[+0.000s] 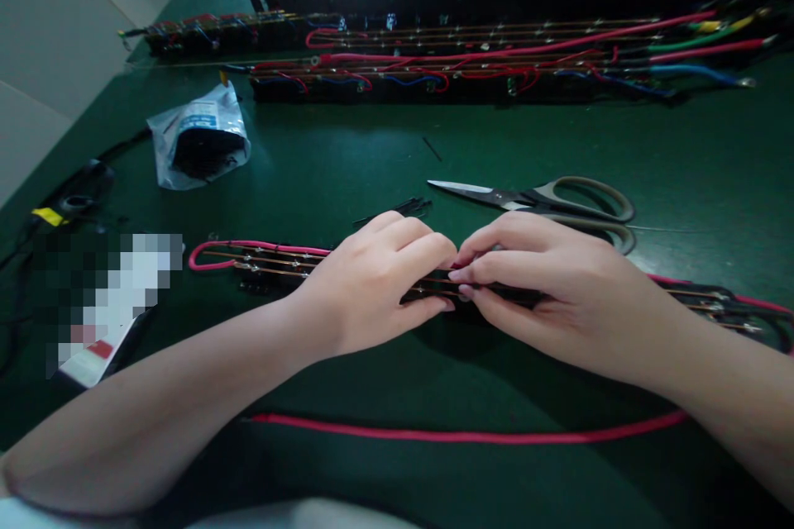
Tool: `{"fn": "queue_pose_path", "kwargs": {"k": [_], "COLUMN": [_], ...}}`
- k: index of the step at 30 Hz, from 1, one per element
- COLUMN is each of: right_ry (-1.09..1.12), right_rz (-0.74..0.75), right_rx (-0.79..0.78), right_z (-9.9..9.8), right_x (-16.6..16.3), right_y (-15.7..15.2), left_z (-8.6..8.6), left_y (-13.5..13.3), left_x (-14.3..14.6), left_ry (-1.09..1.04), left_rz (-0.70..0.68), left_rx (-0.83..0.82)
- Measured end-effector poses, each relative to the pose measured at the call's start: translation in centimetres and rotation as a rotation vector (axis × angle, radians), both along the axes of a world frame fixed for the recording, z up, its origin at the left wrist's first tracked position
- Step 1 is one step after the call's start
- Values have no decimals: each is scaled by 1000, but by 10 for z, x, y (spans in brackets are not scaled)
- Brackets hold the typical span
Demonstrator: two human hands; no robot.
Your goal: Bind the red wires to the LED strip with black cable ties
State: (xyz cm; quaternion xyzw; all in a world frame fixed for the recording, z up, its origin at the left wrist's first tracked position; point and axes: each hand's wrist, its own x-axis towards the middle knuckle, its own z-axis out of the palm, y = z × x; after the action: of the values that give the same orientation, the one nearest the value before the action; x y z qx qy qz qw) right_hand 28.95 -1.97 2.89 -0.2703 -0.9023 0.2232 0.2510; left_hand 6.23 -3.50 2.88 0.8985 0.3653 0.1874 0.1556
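A long black strip (266, 266) with copper-coloured rods, solder points and a pink-red wire (212, 245) lies across the bench in front of me. My left hand (385, 269) is closed over its middle, thumb on the near side and fingers on the far side. Close beside it, my right hand (527, 281) pinches at the strip with thumb and fingertips. What sits between those fingertips is too small and covered to make out. The strip's right end (719, 302) shows past my right wrist. Scissors (496, 197) lie just behind my right hand.
Thin black offcuts (400, 208) lie behind my left hand. A clear bag (208, 140) of black pieces and a partly blurred phone-like object (105, 347) are at left. More wired strips (434, 74) line the back. A loose red cable (434, 435) runs along the front of the green bench (347, 157).
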Motion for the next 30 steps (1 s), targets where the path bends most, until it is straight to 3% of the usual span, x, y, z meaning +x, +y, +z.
{"fn": "queue_pose_path", "kwargs": {"k": [4, 15, 30], "right_ry": [16, -12, 1], "right_rz": [-7, 22, 1], "right_rx": [-20, -38, -47], "right_z": [0, 5, 4], "right_x": [-1, 0, -1], "right_y": [-1, 0, 2], "left_z": [0, 1, 6], "left_y": [-1, 0, 3], "left_x": [2, 3, 0], "left_ry": [29, 85, -180], "left_rz": [21, 56, 165], "left_rx": [23, -117, -365]}}
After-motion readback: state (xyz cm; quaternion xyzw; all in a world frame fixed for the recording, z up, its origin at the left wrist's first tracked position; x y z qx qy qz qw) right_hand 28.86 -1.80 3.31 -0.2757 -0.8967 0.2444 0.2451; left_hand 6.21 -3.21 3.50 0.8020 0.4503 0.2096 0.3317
